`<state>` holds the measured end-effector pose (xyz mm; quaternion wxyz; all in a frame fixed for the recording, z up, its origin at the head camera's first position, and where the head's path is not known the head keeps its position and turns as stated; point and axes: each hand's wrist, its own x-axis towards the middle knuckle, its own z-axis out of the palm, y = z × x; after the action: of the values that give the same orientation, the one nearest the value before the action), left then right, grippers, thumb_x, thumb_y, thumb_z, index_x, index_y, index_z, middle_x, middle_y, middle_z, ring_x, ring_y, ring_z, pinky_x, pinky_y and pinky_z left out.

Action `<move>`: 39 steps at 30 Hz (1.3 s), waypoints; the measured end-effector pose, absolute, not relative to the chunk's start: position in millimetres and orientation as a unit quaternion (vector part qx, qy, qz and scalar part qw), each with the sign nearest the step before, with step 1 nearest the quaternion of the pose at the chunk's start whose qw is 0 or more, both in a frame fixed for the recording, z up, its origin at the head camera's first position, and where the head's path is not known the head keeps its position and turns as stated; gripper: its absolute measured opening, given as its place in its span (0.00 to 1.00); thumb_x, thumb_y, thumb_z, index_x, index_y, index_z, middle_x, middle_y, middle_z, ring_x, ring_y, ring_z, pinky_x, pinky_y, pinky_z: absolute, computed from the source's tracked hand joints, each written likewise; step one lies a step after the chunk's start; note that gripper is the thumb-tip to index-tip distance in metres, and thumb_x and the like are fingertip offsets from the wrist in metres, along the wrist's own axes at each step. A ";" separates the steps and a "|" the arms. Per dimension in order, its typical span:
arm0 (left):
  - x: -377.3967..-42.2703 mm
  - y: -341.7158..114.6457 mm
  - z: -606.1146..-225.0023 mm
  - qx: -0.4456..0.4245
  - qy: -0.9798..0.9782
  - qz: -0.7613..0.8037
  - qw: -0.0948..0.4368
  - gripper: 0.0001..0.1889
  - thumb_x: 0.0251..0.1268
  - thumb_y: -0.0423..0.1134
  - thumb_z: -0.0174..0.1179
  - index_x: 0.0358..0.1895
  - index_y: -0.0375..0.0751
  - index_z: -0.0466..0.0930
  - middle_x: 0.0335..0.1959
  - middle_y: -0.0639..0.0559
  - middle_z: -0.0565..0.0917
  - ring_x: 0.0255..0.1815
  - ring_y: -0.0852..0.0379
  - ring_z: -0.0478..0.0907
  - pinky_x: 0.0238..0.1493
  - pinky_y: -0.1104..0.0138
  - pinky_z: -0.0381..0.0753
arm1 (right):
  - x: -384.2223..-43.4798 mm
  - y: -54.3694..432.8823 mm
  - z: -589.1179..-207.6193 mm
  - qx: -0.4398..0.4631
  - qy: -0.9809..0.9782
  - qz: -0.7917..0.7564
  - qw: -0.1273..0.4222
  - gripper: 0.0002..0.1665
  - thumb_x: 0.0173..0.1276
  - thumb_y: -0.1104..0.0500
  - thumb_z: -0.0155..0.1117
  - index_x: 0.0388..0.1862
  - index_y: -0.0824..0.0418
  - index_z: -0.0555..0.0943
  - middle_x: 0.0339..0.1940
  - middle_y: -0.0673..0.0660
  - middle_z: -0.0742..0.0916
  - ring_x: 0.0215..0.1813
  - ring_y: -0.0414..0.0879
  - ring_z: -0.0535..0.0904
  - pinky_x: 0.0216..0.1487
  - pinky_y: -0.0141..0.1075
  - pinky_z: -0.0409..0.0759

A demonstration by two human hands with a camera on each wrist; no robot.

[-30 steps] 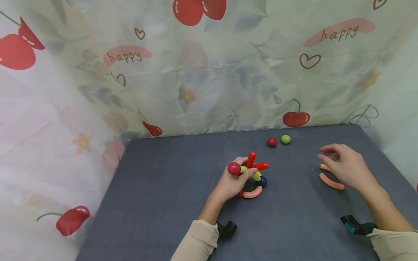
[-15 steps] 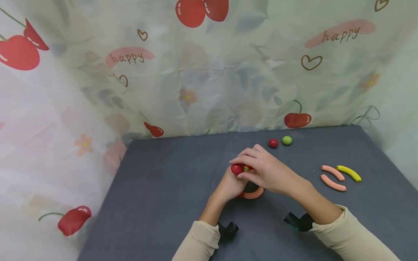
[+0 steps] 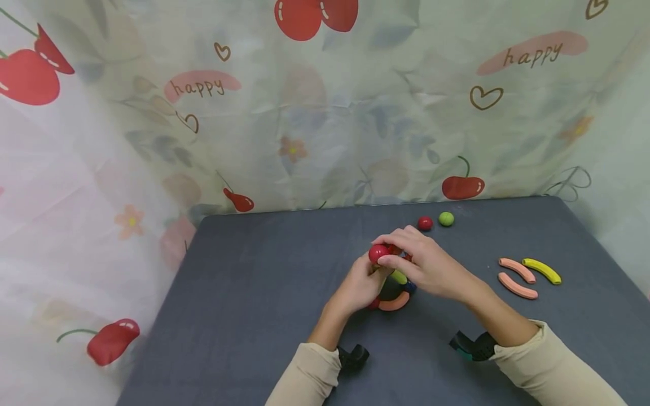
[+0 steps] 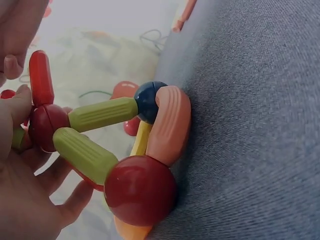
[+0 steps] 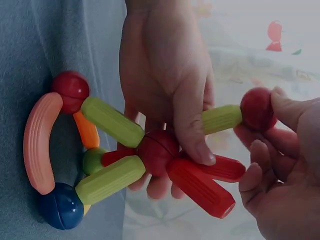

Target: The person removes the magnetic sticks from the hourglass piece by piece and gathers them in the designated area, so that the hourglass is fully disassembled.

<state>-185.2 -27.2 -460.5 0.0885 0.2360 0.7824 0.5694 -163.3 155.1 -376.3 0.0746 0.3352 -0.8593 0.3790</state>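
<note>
A model of magnetic sticks and balls stands on the table. My left hand [image 3: 358, 286] grips it around its central red ball [image 5: 157, 154], thumb on the near side. Two green sticks lead from there down to a blue ball [image 4: 150, 102] and a lower red ball [image 4: 141, 191], which a curved pink stick [image 5: 39, 145] joins at the base. Two straight red sticks [image 5: 202, 189] stick out from the central ball. My right hand [image 3: 431, 264] pinches an outer red ball [image 5: 258, 109] at the end of another green stick [image 5: 222, 119].
Two curved pink sticks [image 3: 518, 286] and a curved yellow stick [image 3: 542, 270] lie on the grey table [image 3: 254, 293] at the right. A loose red ball [image 3: 425, 223] and a green ball [image 3: 446, 219] sit near its back edge, before a printed curtain [image 3: 330, 124].
My right hand has come left from above the loose curved sticks to the model and holds the outer red ball. That ball has shifted slightly right and up. My left hand keeps its hold.
</note>
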 end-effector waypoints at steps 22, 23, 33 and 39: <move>-194.3 -60.6 -448.7 0.086 0.820 0.564 -0.033 0.13 0.78 0.47 0.54 0.53 0.46 0.62 0.41 0.49 0.67 0.41 0.52 0.69 0.45 0.62 0.68 | -288.5 250.7 -431.0 0.059 -0.954 0.289 0.046 0.23 0.74 0.55 0.65 0.61 0.67 0.76 0.56 0.71 0.85 0.60 0.67 0.75 0.55 0.59 0.77; -195.6 -65.9 -447.7 0.078 0.822 0.564 -0.030 0.15 0.77 0.46 0.54 0.52 0.46 0.59 0.41 0.49 0.66 0.41 0.51 0.69 0.46 0.61 0.66 | -292.3 253.1 -433.7 0.054 -0.958 0.278 0.046 0.23 0.74 0.54 0.65 0.61 0.67 0.77 0.56 0.71 0.85 0.61 0.68 0.72 0.57 0.60 0.75; -198.9 -146.5 -446.2 0.063 0.939 0.337 -0.011 0.14 0.79 0.52 0.54 0.49 0.45 0.72 0.43 0.48 0.73 0.49 0.48 0.65 0.46 0.59 0.67 | -310.0 268.8 -451.5 0.019 -0.981 0.195 0.008 0.26 0.75 0.47 0.62 0.62 0.64 0.80 0.63 0.74 0.72 0.65 0.76 0.56 0.59 0.71 0.53; -206.6 -200.5 -450.0 0.010 0.981 0.191 0.005 0.14 0.66 0.49 0.69 0.49 0.48 0.85 0.47 0.48 0.79 0.56 0.44 0.68 0.54 0.50 0.70 | -304.0 258.3 -450.6 0.029 -0.976 0.218 0.013 0.29 0.76 0.46 0.61 0.68 0.63 0.75 0.69 0.75 0.68 0.67 0.76 0.53 0.59 0.70 0.52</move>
<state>-206.6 -200.5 -450.0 0.0047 0.0100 0.9814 0.1914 -304.0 258.3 -450.6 0.0133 0.0291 -0.9755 0.2175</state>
